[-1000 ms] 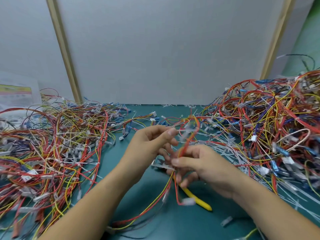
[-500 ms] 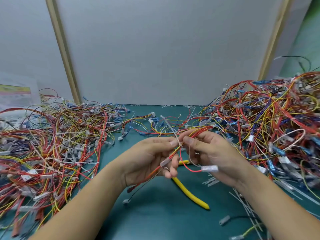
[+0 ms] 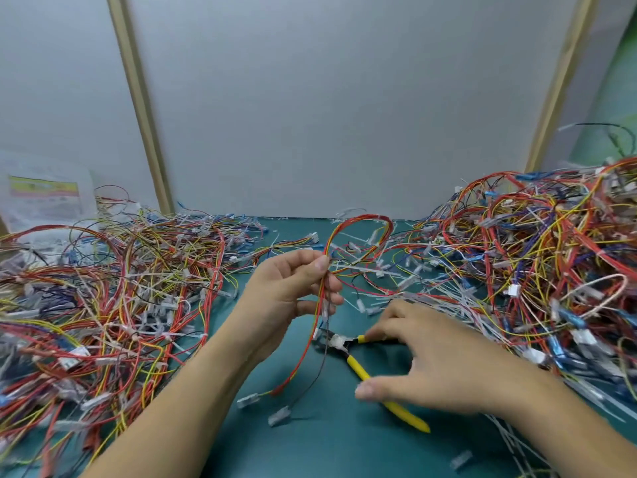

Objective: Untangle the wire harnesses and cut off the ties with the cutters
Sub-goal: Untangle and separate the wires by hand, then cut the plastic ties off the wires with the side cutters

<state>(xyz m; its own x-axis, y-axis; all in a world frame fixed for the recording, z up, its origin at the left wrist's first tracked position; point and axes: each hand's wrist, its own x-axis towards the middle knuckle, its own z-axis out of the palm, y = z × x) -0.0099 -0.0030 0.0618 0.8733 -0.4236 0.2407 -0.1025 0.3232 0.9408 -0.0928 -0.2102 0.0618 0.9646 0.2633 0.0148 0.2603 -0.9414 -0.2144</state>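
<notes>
We pinch the looped red-and-yellow wire harness between thumb and fingers of the left hand, raised over the centre of the teal table. Just right and nearer, the yellow-handled cutters lie flat under the right hand, its fingers spread with tips at the handles. The left heap of tangled multicoloured wires and the right heap of tangled multicoloured wires flank the scene.

Cutters between two wire piles

Bare L hand, R hand
</notes>
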